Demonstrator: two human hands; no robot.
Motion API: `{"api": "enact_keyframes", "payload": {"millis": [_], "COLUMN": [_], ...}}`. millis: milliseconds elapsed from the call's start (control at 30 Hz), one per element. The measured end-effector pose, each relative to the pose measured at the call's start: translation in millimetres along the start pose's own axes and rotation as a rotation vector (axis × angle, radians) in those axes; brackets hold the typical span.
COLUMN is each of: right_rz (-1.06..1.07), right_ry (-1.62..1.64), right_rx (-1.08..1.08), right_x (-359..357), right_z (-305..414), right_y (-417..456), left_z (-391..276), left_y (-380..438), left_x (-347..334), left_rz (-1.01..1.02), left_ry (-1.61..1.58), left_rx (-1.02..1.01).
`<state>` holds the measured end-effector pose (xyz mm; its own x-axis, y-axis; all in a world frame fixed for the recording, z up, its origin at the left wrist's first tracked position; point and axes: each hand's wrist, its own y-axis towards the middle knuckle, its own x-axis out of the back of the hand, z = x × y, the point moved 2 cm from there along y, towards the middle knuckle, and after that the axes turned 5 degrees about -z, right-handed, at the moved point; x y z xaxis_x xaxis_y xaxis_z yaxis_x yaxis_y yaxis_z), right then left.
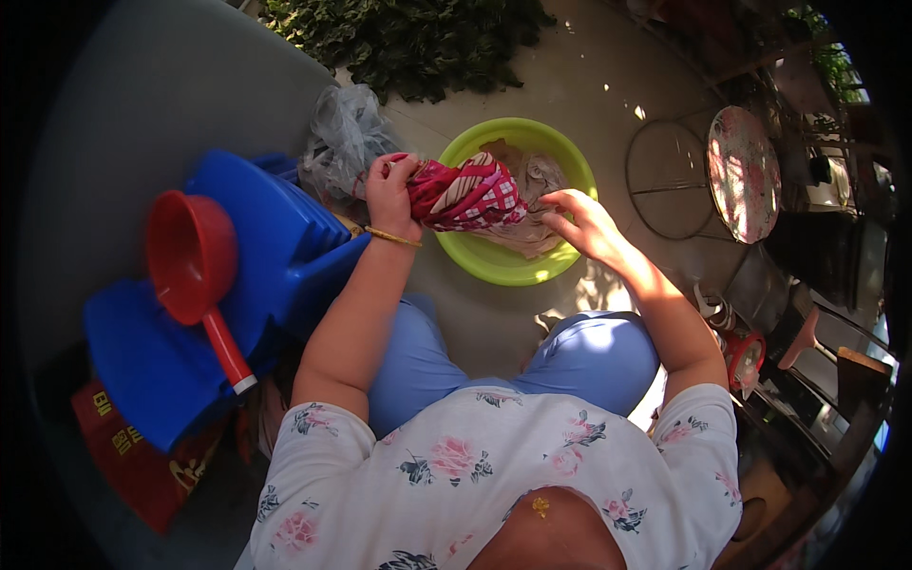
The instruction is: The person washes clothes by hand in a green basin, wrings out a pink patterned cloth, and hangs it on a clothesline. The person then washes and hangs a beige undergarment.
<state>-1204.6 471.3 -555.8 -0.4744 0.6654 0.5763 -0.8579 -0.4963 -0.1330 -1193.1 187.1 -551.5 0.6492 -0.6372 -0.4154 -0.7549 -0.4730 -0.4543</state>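
My left hand [393, 192] grips one end of a twisted red patterned cloth [470, 192], which stretches over the left rim of a lime-green plastic basin [467, 253]. Just off the cloth's other end is my right hand [570, 217], its fingers apart and holding nothing that I can see. Pale beige, wet-looking cloth [545, 178] lies in the basin below both hands. A gold-coloured bangle circles my left wrist.
Stacked blue plastic stools or chairs [249, 214] stand at left, with a red plastic dipper [191, 256] on them. Beside them lies a clear plastic bag [349, 135]. Dark green leaves [420, 43] cover the floor ahead. A round-topped stool [743, 174] lies at right.
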Motion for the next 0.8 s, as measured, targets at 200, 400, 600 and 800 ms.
{"api": "enact_keyframes", "payload": {"millis": [200,400,600,800], "right_rz": [0.126,-0.001,-0.186,0.147], "right_ry": [1.277,1.106,0.814,1.16], "right_rx": [-0.64,-0.317,-0.101,-0.041], "right_x": [-5.9,-42.9,-6.4,7.7], "right_z": [78.4,84.1,86.9,95.3], "right_y": [15.8,24.1,14.7,11.7], "left_z": [-13.6,-2.2,-11.4,-25.2], "left_y": [-31.3,-29.4,-43.2,-60.4], "left_x": [-30.8,-27.2,-34.1,-33.3], "left_rz": [0.126,0.147,0.388,0.644], "left_ry": [0.401,0.269,-0.124,-0.228], "left_rx": [-0.824,-0.586,0.152,0.384]}}
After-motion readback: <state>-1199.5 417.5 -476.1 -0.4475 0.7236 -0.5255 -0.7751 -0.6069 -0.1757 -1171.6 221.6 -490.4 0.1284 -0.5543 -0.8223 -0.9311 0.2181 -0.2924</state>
